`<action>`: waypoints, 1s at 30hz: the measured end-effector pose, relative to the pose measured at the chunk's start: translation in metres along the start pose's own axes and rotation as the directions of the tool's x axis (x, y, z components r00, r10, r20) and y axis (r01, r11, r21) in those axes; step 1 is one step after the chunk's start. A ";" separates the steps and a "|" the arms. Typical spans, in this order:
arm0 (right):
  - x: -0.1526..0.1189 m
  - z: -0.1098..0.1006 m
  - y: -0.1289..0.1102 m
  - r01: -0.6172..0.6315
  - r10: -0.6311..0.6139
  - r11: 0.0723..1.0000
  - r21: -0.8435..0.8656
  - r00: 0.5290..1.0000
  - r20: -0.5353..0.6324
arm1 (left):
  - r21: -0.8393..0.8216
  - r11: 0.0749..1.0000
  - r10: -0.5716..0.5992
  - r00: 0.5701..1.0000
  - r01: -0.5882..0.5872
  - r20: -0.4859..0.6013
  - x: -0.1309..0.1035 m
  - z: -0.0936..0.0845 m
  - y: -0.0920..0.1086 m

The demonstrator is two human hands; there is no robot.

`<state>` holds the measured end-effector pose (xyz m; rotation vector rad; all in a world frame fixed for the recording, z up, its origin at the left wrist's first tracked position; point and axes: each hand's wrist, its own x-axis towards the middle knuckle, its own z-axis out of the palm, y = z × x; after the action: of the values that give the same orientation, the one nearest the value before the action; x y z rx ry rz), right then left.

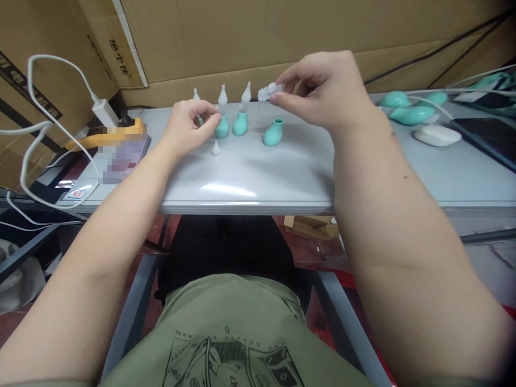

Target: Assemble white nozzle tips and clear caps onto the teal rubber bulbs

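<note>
My right hand (312, 88) pinches a small clear plastic piece (269, 92) between thumb and fingertips, above the table. Below it, an open-necked teal rubber bulb (273, 133) stands slightly tilted. To its left stands a nasal aspirator (241, 123), a teal bulb topped with a translucent pointed nozzle. My left hand (195, 122) has its thumb and forefinger drawn together at the collar of a middle nasal aspirator (221, 129). A third aspirator nozzle (196, 94) rises behind that hand, which mostly hides its bulb. A small white nozzle tip (216, 148) stands in front.
More teal bulbs (413, 114) lie at the right, beside a white computer mouse (437, 135) and a dark flat device (489, 137). A yellow tool (108, 137), a white charger (105, 113) and cables are at the left. Cardboard (242, 43) walls the table's back.
</note>
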<state>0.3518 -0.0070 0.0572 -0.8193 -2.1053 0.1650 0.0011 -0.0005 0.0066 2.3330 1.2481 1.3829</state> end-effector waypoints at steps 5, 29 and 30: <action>0.001 0.000 -0.014 -0.137 0.155 0.986 -0.096 0.963 0.219 | 0.067 0.996 -0.061 0.996 0.057 0.061 0.001 -0.001 0.000; 0.010 0.091 -0.049 -0.278 0.257 0.756 0.593 0.959 0.122 | -0.325 0.942 0.021 0.951 0.084 0.307 -0.009 0.000 0.041; 0.010 0.090 -0.047 -0.281 0.254 0.751 0.598 0.958 0.131 | -0.309 0.947 0.003 0.958 0.089 0.287 -0.009 0.000 0.039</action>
<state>0.2565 -0.0227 0.0256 -0.7046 -1.7794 0.9796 0.0216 -0.0316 0.0205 2.1668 0.9102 1.0901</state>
